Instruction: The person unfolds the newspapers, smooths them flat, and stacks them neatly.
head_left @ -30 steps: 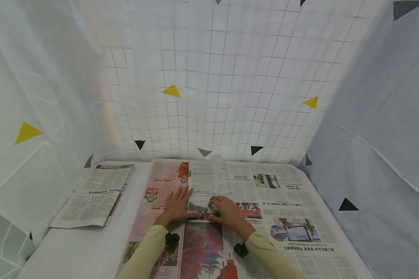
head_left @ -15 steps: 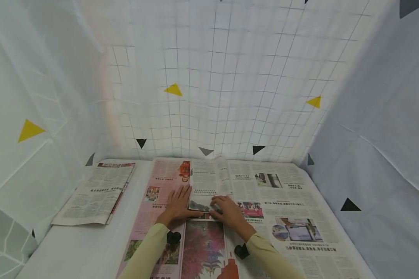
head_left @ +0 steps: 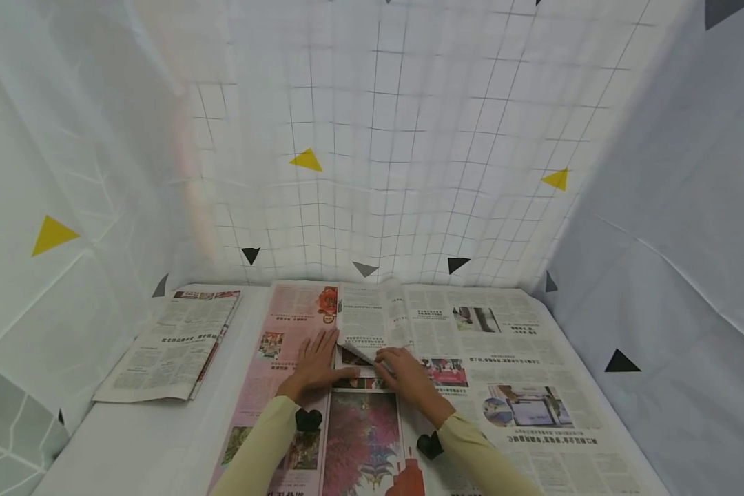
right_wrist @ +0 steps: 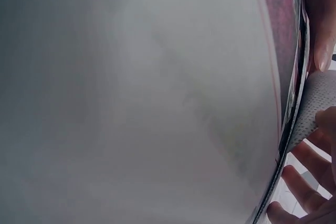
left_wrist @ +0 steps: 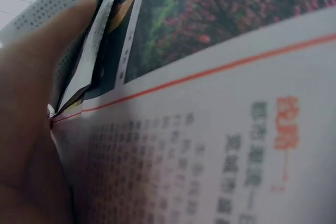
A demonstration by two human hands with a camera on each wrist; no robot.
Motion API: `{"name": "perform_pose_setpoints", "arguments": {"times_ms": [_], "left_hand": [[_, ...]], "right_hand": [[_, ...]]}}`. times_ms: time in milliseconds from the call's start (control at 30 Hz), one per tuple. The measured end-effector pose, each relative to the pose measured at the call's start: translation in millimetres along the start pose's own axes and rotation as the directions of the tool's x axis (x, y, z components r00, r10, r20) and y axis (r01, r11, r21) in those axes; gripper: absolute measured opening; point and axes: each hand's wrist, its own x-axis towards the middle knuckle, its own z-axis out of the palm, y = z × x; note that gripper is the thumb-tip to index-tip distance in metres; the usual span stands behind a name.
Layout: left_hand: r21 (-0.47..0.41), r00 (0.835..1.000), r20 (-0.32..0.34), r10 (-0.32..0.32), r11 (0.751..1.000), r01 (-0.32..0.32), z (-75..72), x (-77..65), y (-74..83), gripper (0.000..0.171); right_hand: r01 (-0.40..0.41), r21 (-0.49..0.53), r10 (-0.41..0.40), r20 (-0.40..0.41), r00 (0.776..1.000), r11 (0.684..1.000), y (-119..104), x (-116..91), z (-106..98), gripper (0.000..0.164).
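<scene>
A printed newspaper sheet lies spread out, with a folded strip across its middle. My left hand rests on the pink page with straight fingers, its thumb along the fold. To its right, my right hand pinches a turned-up newspaper flap, the lifted edge running diagonally between the hands. Below that edge a dark printed picture shows. In the right wrist view, curled fingers meet the flap's text side. The left thumb lies against the paper in the left wrist view.
A folded newspaper stack lies on the white table at the left. White sheeting with grid lines and triangle marks encloses the table at back and sides.
The flap, lying flat half a second ago, is lifted at its left corner, baring the dark picture under it. My left hand stays in place; my right hand has hardly moved.
</scene>
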Motion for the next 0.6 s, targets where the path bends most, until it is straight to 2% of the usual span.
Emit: {"name": "perform_pose_setpoints", "arguments": {"times_ms": [133,233,433,533,600], "left_hand": [[-0.045,1.000,-0.019,0.016,0.999,-0.017,3.4,2.4,-6.4,0.106],[-0.021,1.000,-0.018,0.007,1.000,-0.007,0.7,1.7,-3.1,0.103],[-0.032,1.000,-0.022,-0.001,0.999,0.000,1.4,3.2,-4.0,0.103],[-0.051,0.999,-0.033,-0.002,0.999,0.000,5.8,6.6,-8.6,0.106],[-0.066,0.999,-0.035,0.000,0.998,-0.002,8.0,9.3,-8.6,0.107]], "right_hand": [[-0.030,0.003,0.030,0.012,0.999,1.000,-1.0,0.7,-0.2,0.018],[-0.041,-0.010,0.041,0.007,0.999,0.999,-1.9,2.1,-0.2,0.020],[-0.015,-0.056,0.011,-0.079,0.997,0.998,-0.2,5.9,2.7,0.009],[0.011,-0.045,-0.016,-0.110,0.994,0.999,2.0,6.5,0.8,0.005],[0.002,-0.027,-0.006,-0.134,0.991,1.000,4.6,5.9,-4.8,0.005]]}}
